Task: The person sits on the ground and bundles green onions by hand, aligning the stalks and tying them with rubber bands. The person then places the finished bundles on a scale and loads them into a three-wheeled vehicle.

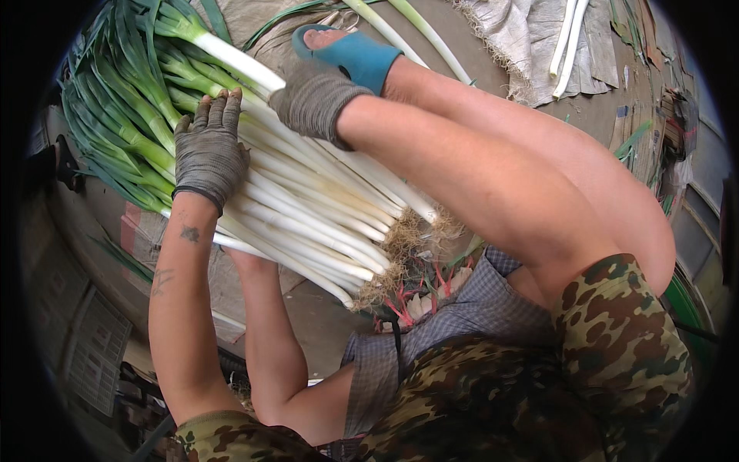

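Observation:
A thick pile of long green onions lies before me, dark leaves at upper left and hairy roots toward my lap. My left hand, in a grey knit glove with bare fingertips, rests palm down across the pile where white stalks turn green. Its fingers are extended and slightly apart. At the pile's upper edge, my right hand, gloved and partly blurred, is curled around the white stalk of a green onion lying on top. Its fingertips are hidden.
My foot wears a blue slipper beyond the right hand. Loose onion stalks lie behind it, and white stalks rest on woven sacking. Red ties are by my lap. A dark shoe shows at far left.

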Motion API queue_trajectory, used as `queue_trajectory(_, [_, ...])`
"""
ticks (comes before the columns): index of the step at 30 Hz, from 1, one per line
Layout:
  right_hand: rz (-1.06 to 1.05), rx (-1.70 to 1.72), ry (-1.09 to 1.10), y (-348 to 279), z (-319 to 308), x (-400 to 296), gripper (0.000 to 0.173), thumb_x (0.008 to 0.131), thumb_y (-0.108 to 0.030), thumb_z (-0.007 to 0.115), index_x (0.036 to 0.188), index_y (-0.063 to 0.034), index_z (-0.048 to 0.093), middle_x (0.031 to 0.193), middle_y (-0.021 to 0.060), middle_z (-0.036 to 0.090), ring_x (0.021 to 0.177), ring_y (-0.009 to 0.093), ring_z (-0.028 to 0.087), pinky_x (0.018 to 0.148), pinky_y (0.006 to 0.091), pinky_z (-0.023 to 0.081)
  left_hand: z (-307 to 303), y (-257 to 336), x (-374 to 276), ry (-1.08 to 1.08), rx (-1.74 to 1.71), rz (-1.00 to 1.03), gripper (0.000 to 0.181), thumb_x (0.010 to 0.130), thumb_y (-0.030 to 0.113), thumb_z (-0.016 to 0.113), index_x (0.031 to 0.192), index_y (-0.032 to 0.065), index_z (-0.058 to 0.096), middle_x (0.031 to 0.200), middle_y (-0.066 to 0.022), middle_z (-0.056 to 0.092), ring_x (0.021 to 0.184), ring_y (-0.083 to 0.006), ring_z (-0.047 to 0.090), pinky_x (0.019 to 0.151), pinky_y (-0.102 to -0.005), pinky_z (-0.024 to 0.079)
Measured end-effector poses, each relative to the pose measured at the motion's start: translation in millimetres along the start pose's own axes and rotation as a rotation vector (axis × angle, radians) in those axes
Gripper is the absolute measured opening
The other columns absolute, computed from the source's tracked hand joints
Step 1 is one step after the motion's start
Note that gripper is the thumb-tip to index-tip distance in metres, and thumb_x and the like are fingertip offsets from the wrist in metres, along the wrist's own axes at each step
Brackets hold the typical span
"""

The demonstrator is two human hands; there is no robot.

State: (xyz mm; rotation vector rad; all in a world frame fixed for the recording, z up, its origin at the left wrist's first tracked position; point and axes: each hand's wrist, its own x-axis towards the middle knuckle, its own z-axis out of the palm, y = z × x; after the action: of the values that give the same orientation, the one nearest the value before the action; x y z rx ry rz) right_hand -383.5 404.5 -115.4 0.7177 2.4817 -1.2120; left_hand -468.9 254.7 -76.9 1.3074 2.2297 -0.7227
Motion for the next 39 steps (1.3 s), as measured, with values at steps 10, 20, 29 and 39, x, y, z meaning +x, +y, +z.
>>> queue_trajectory(10, [-0.345, -0.677, 0.239, 29, -160, 68, 0.029, 0.085, -0.028, 0.057, 0.100, -0.0059, 0.069, 0.103, 0.0186, 0.065, 0.094, 0.030, 0.062, 0.083, 0.0399, 0.049, -20, -24, -26, -0.113, -0.050, 0.131, 0.052, 0.080, 0.018, 0.062, 0.131, 0.0159, 0.053, 0.143, -0.0153, 0.042, 0.135, -0.0296, 0.038, 0.104, -0.0486, 0.035])
queue_trajectory(20, [-0.044, 0.346, -0.352, 76, -11, 23, 0.045, 0.096, -0.039, 0.042, 0.117, -0.0031, 0.058, 0.104, 0.0185, 0.065, 0.092, 0.028, 0.065, 0.079, 0.0425, 0.052, 5, -16, -25, -0.136, -0.013, 0.146, 0.055, 0.078, 0.010, 0.056, 0.132, 0.0208, 0.056, 0.147, -0.0153, 0.039, 0.138, -0.0298, 0.034, 0.102, -0.0512, 0.036])
queue_trajectory(29, [-0.090, -0.005, -0.388, 12, 34, -28, 0.040, 0.092, -0.025, 0.049, 0.125, -0.0032, 0.052, 0.113, 0.0215, 0.059, 0.104, 0.033, 0.058, 0.089, 0.0438, 0.046, 11, -22, -44, -0.031, -0.028, 0.194, 0.044, 0.079, 0.017, 0.055, 0.122, 0.0062, 0.056, 0.139, -0.0124, 0.048, 0.133, -0.0266, 0.042, 0.097, -0.0474, 0.041])
queue_trajectory(39, [-0.077, 0.250, -0.185, -18, 84, -100, 0.046, 0.088, -0.010, 0.053, 0.133, -0.0039, 0.046, 0.123, 0.0244, 0.053, 0.115, 0.039, 0.051, 0.099, 0.0460, 0.040, -7, -28, -63, -0.042, -0.234, 0.148, 0.053, 0.073, 0.020, 0.061, 0.125, 0.0084, 0.055, 0.137, -0.0149, 0.047, 0.130, -0.0297, 0.042, 0.102, -0.0483, 0.037])
